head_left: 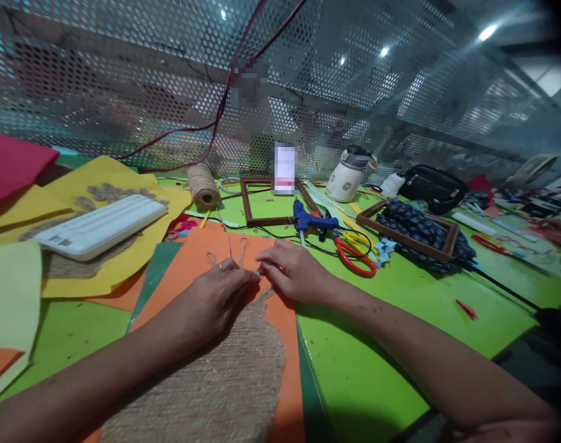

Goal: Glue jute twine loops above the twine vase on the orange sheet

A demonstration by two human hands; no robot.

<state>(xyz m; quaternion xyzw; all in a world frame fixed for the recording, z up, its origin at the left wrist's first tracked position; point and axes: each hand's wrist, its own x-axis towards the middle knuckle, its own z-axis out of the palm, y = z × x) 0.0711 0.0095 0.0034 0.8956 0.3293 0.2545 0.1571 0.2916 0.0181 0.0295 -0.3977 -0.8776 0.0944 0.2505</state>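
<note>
Fingers of the left hand (pixel 222 288) and right hand (pixel 301 271) pinch a tan twine end (pixel 260 271) at the far tip of the twine-covered brown shape (pixel 243 360), on orange paper (pixel 291 375). Thin twine loops (pixel 241 253) lie just beyond; a brushing knuckle could skew them.

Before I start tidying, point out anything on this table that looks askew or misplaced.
The right-hand wooden frame looks askew, tilted atop a patterned umbrella. The white power bank seems misplaced, lying on twine work. No spill or damage shows.
</note>
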